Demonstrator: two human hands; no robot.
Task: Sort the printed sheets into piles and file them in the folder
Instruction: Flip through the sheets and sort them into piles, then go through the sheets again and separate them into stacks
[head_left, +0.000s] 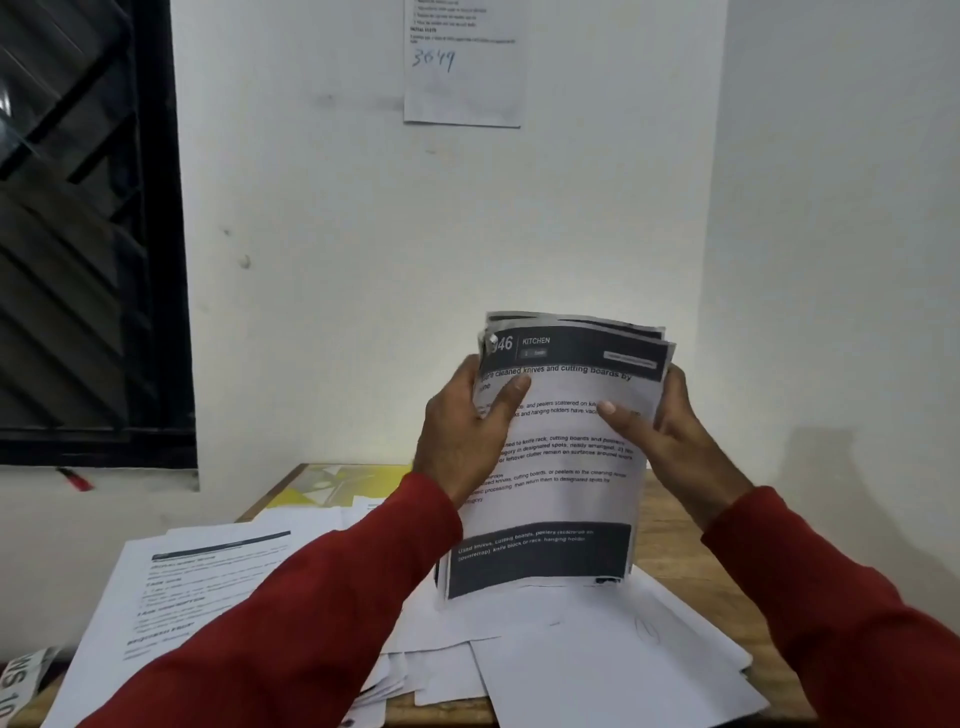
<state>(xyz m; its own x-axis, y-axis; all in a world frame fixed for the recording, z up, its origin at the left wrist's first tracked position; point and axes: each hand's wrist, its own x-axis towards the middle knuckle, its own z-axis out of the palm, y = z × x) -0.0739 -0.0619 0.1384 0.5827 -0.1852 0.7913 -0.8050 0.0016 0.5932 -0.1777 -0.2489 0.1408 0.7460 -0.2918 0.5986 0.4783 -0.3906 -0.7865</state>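
I hold a stack of printed sheets (558, 467) upright over the table, its bottom edge near the papers below. The front sheet has a dark header reading "KITCHEN" and a dark band at its foot. My left hand (467, 423) grips the stack's left edge, thumb across the front. My right hand (657, 423) grips the right edge, thumb on the front too. A yellow folder (324, 486) lies flat at the table's back left, partly covered by papers. Loose sheets lie spread below: a printed one (182, 587) at the left, blank white ones (597, 660) at the right.
The wooden table (691, 561) stands against a white wall. A note sheet (462, 67) is stuck high on the wall. A dark window with a grille (78, 234) fills the left, a red object (75, 479) on its sill. A printed strip (18, 680) lies at the bottom left.
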